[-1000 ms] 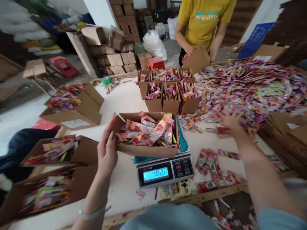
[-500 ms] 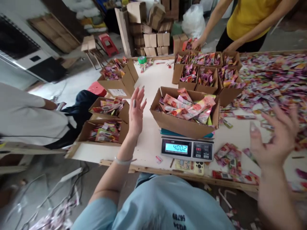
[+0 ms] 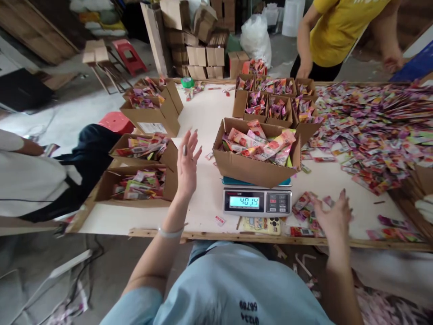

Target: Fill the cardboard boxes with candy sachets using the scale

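A cardboard box (image 3: pixel 257 166) full of pink and red snack sachets (image 3: pixel 277 143) rests on a digital scale (image 3: pixel 257 201), whose lit display appears to read 401.4. To the left of the box, my left hand (image 3: pixel 187 164) is raised with fingers apart and nothing in it. My right hand (image 3: pixel 334 216) hovers at the right of the scale, thumb and fingers spread, over a small group of loose sachets (image 3: pixel 306 207). No sachet shows in its grasp. A phone in a yellow patterned case (image 3: pixel 260 225) lies against the scale's front.
Several filled boxes (image 3: pixel 270 113) stand behind the scale, and more (image 3: pixel 137 185) at the left. A wide heap of sachets (image 3: pixel 379 126) covers the table's right side. A person in a yellow shirt (image 3: pixel 338 31) stands across the table; another in white (image 3: pixel 30 176) is at left.
My right hand has come down and inward toward the loose sachets near the scale. The display went from 400.2 to about 401.4. The view shifted right; the yellow-shirted person's hands moved apart.
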A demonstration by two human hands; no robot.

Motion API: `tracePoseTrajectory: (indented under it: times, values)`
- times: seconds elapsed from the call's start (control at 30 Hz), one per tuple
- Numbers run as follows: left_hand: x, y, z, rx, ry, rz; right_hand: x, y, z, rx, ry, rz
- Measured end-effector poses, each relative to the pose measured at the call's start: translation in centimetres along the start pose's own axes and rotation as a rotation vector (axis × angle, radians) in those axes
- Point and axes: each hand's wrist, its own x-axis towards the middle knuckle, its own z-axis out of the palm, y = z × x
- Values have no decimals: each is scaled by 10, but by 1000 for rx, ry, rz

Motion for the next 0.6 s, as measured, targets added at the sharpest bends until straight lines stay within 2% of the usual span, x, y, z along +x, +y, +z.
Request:
tracePoseTrajectory:
  times: [0.1, 0.2, 0.27, 0.33, 0.43, 0.53, 0.6]
  values:
    - [4, -10, -1, -14, -4, 0, -10, 10, 33, -295, -285, 300]
    - [7, -18, 1, -37, 2, 11, -20, 7, 58, -383, -334, 335]
    - [8, -21, 3, -38, 9, 16, -21, 4, 64, -374, -309, 307]
    - [8, -22, 3, -23, 23, -6, -15, 1, 61, -315, -265, 252]
    - [7, -24, -2, -13, 57, -80, 3, -6, 43, -93, -66, 34]
    - [4, -36, -9, -34, 72, -183, 22, -26, 21, 127, 175, -215]
    - [-3, -49, -9, -67, 90, -265, 28, -47, 9, 306, 200, -280]
